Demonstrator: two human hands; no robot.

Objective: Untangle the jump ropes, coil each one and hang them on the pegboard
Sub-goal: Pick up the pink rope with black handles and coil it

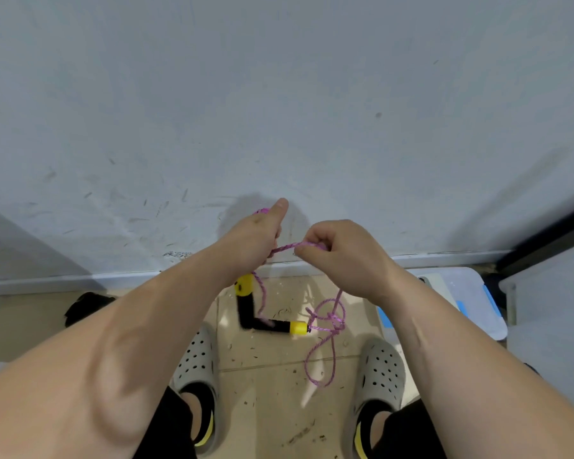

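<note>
A pale, scuffed wall (pixel 279 94) fills the upper half of the frame. Two bare forearms reach in from the bottom corners, the left arm (pixel 113 342) from the lower left and the right arm (pixel 461 342) from the lower right, meeting at the center just in front of the wall's base. Below them is a tan tiled floor (pixel 265 385) strewn with small debris. At the right edge sits one clear plastic bin (pixel 471 293) with blue handles. Two grey perforated clogs (pixel 196 359) show at the bottom center, one under each arm.

The left hand (pixel 256 236) is curled into a fist around one pink jump rope (pixel 287 248), thumb sticking straight up toward the wall; a bit of rope shows above the fist. The right hand (pixel 342 250), just beside it, pinches the same rope between thumb and bent fingers. A short stretch runs taut between the two hands.

From both hands the rope hangs down above the floor, between the clogs. Under the right hand it forms a tangled knot (pixel 332 318) with one long loop (pixel 322 366) dangling below. Two black handles (pixel 246 303) with yellow end caps hang under the left hand, meeting in an L shape, slightly blurred.
</note>
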